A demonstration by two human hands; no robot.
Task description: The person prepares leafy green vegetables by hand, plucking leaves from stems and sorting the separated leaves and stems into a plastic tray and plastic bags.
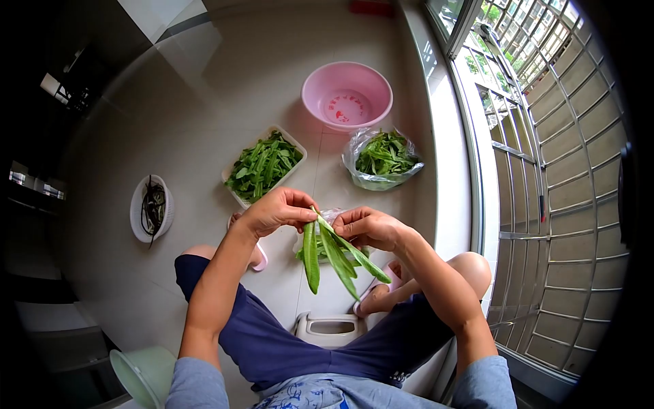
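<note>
In front of my knees, both hands hold a small bunch of long green leaves (332, 253) by its pale stem end. My left hand (281, 213) pinches the stem top between thumb and fingers. Close beside it, my right hand (368, 226) has its fingers closed on the stem of the rightmost leaf. The leaves fan out and hang downward. Beneath them is more greenery in a clear plastic bag (332, 213), mostly hidden by my hands and the leaves.
Beyond my hands stand a rectangular container (301, 149) of greens, a plastic bag (371, 182) of greens and a pink basin (308, 102). A white basket (168, 213) with dark strips sits left. A pale green bucket (129, 373) is at lower left. A barred window (538, 235) lines the right.
</note>
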